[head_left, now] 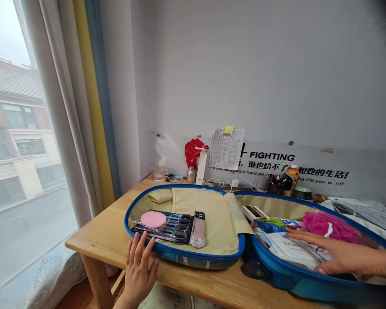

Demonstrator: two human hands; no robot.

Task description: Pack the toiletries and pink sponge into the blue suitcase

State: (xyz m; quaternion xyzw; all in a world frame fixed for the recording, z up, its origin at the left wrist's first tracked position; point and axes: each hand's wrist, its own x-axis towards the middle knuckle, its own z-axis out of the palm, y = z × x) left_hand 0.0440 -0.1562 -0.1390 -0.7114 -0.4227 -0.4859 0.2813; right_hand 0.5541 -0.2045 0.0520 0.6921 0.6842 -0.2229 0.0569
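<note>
An open blue hard-shell suitcase lies on the table in two halves, with beige lining. In the left half [183, 253], a pack of toothbrushes [176, 228] lies with a round pink sponge [153, 219] on its corner. My left hand [140, 272] stands open with fingers spread, just in front of that half's blue rim, holding nothing. In the right half [304, 281], my right hand [347, 255] lies flat on a white packet [286, 251]. A magenta bath pouf [330, 227] sits just behind my right hand, and a boxed item [255, 213] lies near the hinge.
The suitcase fills most of the wooden table [106, 236], whose front corner is at the left. Along the back wall stand a juice bottle [291, 180], a metal flask [191, 174], a glass [158, 174] and cables. A curtained window [28, 128] is at the left.
</note>
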